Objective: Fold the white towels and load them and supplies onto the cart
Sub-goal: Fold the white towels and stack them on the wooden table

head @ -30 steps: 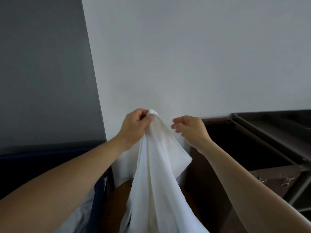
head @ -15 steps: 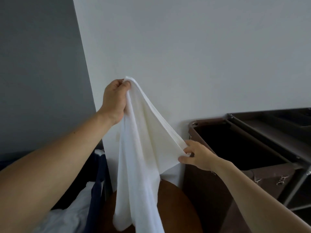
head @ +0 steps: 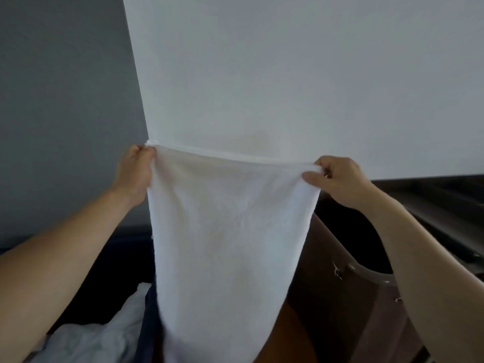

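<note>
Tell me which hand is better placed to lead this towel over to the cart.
Right, probably. The right hand pinches a top corner of the towel right beside the dark cart, while the left hand holds the other corner on the far side, toward the linen pile.

Lone head-worn wide-angle view, forward, close behind the towel (head: 230, 244), toward the wall (head: 288, 74).

White towel among greys and browns.
The towel (head: 230, 231) is plain white, with a faint yellowish patch near its middle. Behind it the wall (head: 288, 74) is pale grey-white, and left of the towel a panel (head: 65, 100) is darker grey. Right of the towel, the cart (head: 440, 205) is near-black and its bag (head: 340, 297) dark brown. Below the towel's left edge are pale linens (head: 91, 341) and a navy strip (head: 149, 323); at its lower right is reddish-brown wood (head: 285, 336).
</note>
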